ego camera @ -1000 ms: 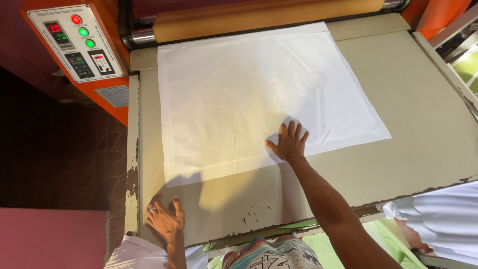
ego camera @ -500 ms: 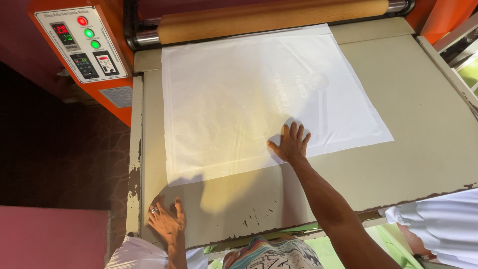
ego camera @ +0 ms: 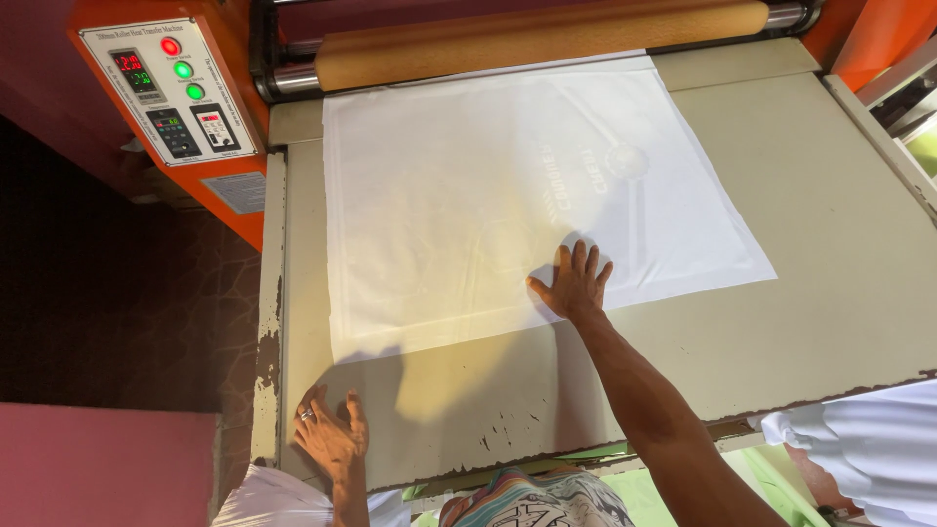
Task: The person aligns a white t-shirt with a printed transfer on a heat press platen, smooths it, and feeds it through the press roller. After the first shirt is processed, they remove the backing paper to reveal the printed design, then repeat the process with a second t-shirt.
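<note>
The right hand (ego camera: 574, 283) lies flat, fingers spread, on the near edge of the white sheet (ego camera: 508, 185), as it did a second ago; its grip is open and closed on nothing. The sheet has barely shifted, its far edge reaching the brown roller (ego camera: 537, 39), so the work reads as smoothing, not feeding. The left hand (ego camera: 330, 439) rests open-palmed at the bench (ego camera: 830, 293) near corner, well left of the right grip, holding nothing. The bench surface is beige, paint chipped along the near edge. An orange control panel (ego camera: 176, 93) stands far left; white cloth (ego camera: 859, 449) hangs right.
</note>
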